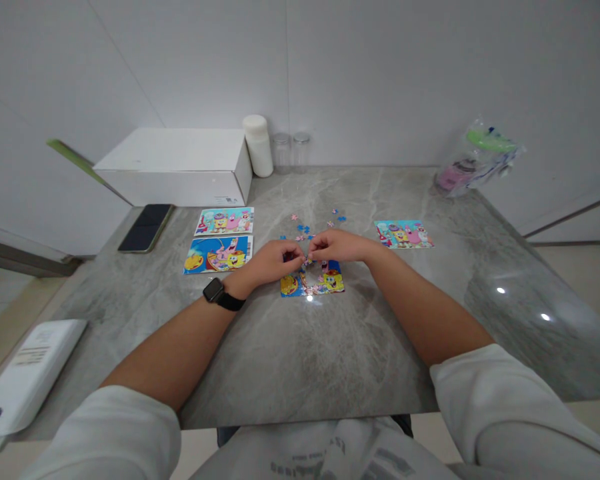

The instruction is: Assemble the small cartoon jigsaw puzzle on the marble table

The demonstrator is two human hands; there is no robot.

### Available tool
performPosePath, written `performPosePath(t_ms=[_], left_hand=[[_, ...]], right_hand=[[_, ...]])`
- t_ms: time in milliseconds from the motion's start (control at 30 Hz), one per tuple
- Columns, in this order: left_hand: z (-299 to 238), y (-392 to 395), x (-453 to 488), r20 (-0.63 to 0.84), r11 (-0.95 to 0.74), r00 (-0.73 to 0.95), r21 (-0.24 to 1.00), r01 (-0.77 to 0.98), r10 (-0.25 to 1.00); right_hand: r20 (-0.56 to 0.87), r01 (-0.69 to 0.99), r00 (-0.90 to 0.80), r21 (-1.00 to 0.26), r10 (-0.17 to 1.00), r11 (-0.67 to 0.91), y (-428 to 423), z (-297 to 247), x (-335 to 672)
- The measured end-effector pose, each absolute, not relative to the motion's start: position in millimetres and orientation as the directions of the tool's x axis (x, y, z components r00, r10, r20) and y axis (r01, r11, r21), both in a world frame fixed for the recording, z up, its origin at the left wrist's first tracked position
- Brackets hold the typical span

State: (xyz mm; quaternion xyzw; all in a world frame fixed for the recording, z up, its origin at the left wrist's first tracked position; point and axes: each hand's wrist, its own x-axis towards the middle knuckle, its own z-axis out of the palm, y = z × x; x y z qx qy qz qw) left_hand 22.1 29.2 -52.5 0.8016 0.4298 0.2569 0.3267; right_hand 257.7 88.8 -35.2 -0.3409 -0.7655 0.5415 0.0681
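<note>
A partly assembled jigsaw puzzle (334, 283) with cartoon figures lies on the grey marbled table, a gap showing in its middle. Over its upper edge my left hand (279, 259) and my right hand (337, 245) meet, fingertips pinched close together on a small puzzle piece (307, 262). Which hand bears the piece is hard to make out, as the fingers partly hide it. Loose blue and pink pieces (303, 229) are scattered just beyond my hands. A blue picture card (215, 255) with a similar cartoon lies left of the puzzle.
Another picture card (225, 221) lies above the blue one, and a finished-looking puzzle (404, 235) lies right. Around the table stand a phone (147, 228), white box (170, 167), white bottle (259, 147), two glasses (301, 155), a bagged cup (473, 163) and a white device (30, 373).
</note>
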Motion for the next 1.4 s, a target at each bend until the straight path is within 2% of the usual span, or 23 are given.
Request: performPosePath(t_ms=[100,200,333,600,700,867,1000,1167,1400], left_hand=[[-53.5,29.5,22.4,0.133,-0.436,0.521,0.736,0.518,0.843],[-52.4,28.2,24.0,0.120,-0.454,0.555,0.727,0.515,0.823],[-47.9,22.9,29.0,0.093,-0.454,0.571,0.715,0.533,0.816],[-41.3,10.7,39.5,-0.042,-0.409,0.626,0.722,0.558,0.779],[-37.9,9.5,40.1,-0.066,-0.456,0.659,0.671,0.585,0.749],[-32.6,10.5,38.3,0.011,-0.584,0.680,0.522,0.621,0.733],[-34.4,12.3,35.8,0.045,-0.658,0.716,0.438,0.613,0.697],[-39.9,13.8,34.3,0.062,-0.696,0.758,0.451,0.558,0.649],[-38.7,14.9,32.2,0.128,-0.739,0.770,0.413,0.532,0.625]], right_hand=[[-0.301,0.469,-0.774,-0.864,0.557,0.184,88.8,-35.8,258.2],[-0.294,0.486,-0.790,-0.835,0.538,0.257,87.9,-33.1,258.8],[-0.304,0.536,-0.798,-0.753,0.520,0.383,83.1,-24.7,259.5],[-0.407,0.633,-0.772,-0.567,0.489,0.528,66.7,-7.7,252.4],[-0.471,0.652,-0.756,-0.477,0.455,0.589,62.0,-1.5,247.8],[-0.518,0.683,-0.714,-0.365,0.472,0.633,57.2,4.7,242.5],[-0.542,0.706,-0.685,-0.328,0.488,0.628,54.5,5.8,239.8],[-0.546,0.724,-0.666,-0.306,0.508,0.618,53.2,5.4,238.2],[-0.507,0.704,-0.701,-0.375,0.502,0.603,63.8,-2.3,246.8]])
